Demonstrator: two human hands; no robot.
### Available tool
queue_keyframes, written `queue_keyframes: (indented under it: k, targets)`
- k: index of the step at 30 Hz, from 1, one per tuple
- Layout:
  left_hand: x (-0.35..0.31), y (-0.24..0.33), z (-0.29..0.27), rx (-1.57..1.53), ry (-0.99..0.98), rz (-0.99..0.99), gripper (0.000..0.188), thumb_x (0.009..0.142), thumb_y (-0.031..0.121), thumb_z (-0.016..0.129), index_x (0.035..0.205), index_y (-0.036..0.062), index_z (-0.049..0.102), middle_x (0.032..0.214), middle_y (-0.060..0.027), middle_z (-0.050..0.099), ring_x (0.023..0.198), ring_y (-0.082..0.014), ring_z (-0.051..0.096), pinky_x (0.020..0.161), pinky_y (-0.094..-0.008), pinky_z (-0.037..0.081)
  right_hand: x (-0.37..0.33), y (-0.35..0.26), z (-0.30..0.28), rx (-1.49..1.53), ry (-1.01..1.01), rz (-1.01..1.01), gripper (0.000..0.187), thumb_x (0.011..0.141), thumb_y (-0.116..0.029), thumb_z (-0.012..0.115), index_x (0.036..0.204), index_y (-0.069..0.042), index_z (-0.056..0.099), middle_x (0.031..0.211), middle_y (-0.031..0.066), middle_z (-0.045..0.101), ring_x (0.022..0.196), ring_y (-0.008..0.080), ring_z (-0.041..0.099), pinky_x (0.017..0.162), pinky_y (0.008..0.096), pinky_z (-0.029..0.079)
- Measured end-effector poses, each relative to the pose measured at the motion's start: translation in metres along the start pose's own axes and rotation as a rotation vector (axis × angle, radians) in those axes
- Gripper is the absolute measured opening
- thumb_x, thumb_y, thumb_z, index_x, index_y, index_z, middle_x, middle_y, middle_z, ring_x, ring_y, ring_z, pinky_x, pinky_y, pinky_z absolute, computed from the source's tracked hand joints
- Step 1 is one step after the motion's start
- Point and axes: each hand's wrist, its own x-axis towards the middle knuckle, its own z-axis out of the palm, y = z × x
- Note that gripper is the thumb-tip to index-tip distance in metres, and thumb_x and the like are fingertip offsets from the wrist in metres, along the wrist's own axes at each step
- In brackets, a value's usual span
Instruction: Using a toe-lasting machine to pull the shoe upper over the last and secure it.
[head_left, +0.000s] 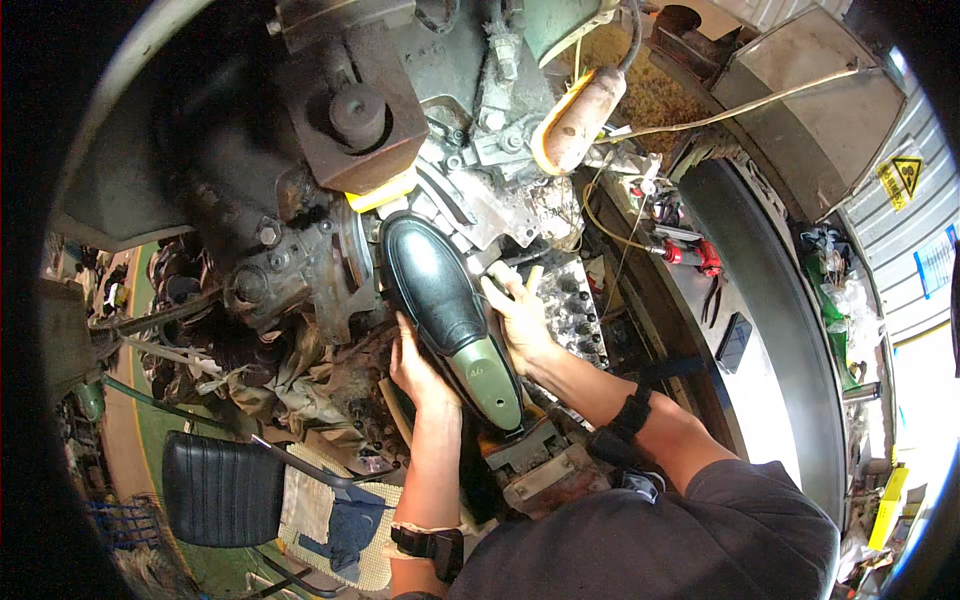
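A glossy black shoe upper [432, 268] sits on a green shoe last [486, 380], its toe pointing away from me into the machine [350, 170]. My left hand [422, 372] grips the left side of the shoe, its fingers partly hidden beneath it. On the other side my right hand [522, 322] holds the shoe's edge, thumb and fingers near the front of its opening. The green heel part of the last lies bare between my wrists, with a small hole near its end. The toe rests close beside the machine's metal parts.
A work lamp [580, 120] hangs above the machine at the right. Farther right, a curved bench [770, 390] carries a phone [734, 342] and a red-handled tool [695, 256]. A black chair [222, 490] stands at the lower left, near heaped cloth.
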Motion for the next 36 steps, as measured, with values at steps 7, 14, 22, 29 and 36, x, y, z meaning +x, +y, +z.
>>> queue_keyframes:
  k: [7, 14, 22, 29, 36]
  targets:
    - [0.0, 0.001, -0.013, -0.061, 0.032, -0.08, 0.039, 0.097, 0.03, 0.068, 0.114, -0.0049, 0.066, 0.114, -0.0142, 0.068, 0.097, -0.0271, 0.067, 0.087, -0.0409, 0.055, -0.016, -0.007, 0.013, -0.145, 0.136, -0.106, 0.039, 0.086, -0.011, 0.077, 0.122, -0.004, 0.065, 0.166, 0.0174, 0.004, 0.153, 0.0187, -0.009, 0.12, 0.0317, 0.018]
    - [-0.01, 0.015, 0.01, 0.011, 0.116, -0.11, 0.038, 0.098, 0.028, 0.067, 0.115, -0.0066, 0.065, 0.113, -0.0144, 0.068, 0.096, -0.0265, 0.067, 0.086, -0.0411, 0.055, -0.006, -0.007, 0.013, -0.063, 0.131, -0.054, 0.033, 0.085, -0.01, 0.078, 0.117, -0.008, 0.066, 0.161, 0.0141, 0.018, 0.148, 0.0216, 0.016, 0.119, 0.0327, 0.023]
    - [0.016, 0.0, -0.011, -0.053, 0.013, -0.05, 0.038, 0.095, 0.03, 0.07, 0.108, -0.005, 0.067, 0.109, -0.0118, 0.069, 0.094, -0.0243, 0.066, 0.084, -0.0398, 0.055, -0.004, -0.001, 0.01, 0.081, 0.073, 0.032, 0.065, 0.086, -0.011, 0.079, 0.141, -0.001, 0.046, 0.158, 0.0098, 0.024, 0.142, 0.0221, 0.03, 0.116, 0.0375, 0.033]
    - [0.027, -0.014, -0.021, -0.053, 0.02, 0.003, 0.041, 0.095, 0.032, 0.071, 0.111, -0.0052, 0.067, 0.11, -0.0131, 0.069, 0.091, -0.0245, 0.068, 0.082, -0.0396, 0.057, -0.002, -0.001, 0.018, 0.078, 0.109, -0.002, 0.085, 0.084, -0.013, 0.081, 0.151, 0.001, 0.03, 0.157, 0.0127, 0.03, 0.142, 0.0238, 0.035, 0.116, 0.0379, 0.033]
    - [0.013, 0.001, -0.002, -0.092, -0.011, -0.084, 0.044, 0.097, 0.035, 0.067, 0.117, -0.0047, 0.065, 0.113, -0.0121, 0.07, 0.092, -0.0245, 0.069, 0.083, -0.0392, 0.057, -0.002, -0.008, 0.016, 0.318, -0.028, 0.174, 0.067, 0.089, -0.012, 0.077, 0.145, -0.005, 0.042, 0.143, 0.0081, 0.048, 0.133, 0.0153, 0.045, 0.111, 0.0321, 0.039]
